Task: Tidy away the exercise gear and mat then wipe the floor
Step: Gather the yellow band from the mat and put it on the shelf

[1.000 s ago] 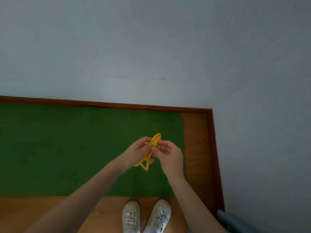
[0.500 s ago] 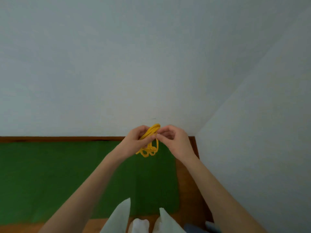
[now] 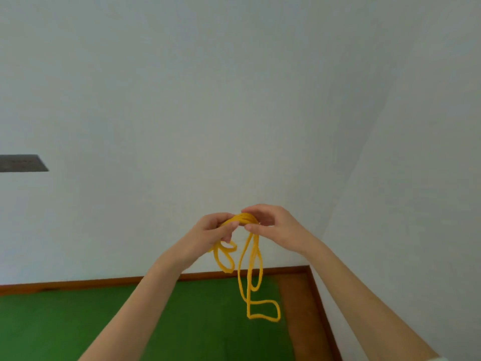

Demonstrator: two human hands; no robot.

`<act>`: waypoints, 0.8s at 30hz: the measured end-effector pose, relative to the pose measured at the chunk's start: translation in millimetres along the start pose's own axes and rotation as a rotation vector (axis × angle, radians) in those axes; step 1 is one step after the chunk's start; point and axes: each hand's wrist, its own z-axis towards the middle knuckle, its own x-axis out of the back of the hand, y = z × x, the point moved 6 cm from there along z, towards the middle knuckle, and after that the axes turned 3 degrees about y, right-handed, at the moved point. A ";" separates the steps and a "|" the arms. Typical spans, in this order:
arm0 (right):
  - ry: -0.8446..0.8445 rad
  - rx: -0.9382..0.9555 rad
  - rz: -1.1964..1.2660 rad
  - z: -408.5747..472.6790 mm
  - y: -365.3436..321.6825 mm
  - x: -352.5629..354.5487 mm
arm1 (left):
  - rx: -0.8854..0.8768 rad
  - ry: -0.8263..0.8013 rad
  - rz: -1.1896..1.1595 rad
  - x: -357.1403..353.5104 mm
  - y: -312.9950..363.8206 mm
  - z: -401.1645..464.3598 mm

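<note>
Yellow band [image 3: 250, 269], both hands pinching (loops dangling)

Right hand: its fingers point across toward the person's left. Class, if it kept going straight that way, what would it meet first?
The right hand would first meet the left hand, whose fingertips are almost touching it at the gathered yellow band that both hands pinch. Depth is hard to judge, but they look level.

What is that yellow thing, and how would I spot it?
Start at the pale wall above the green mat. In front of it the left hand and right hand meet, both gripping a yellow band. It is the only yellow thing, a thin strap whose loops dangle below the hands.
</note>
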 end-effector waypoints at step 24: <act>-0.007 0.053 0.179 22.8 -86.1 29.8 | -0.092 -0.055 -0.283 -3.2 37.0 24.2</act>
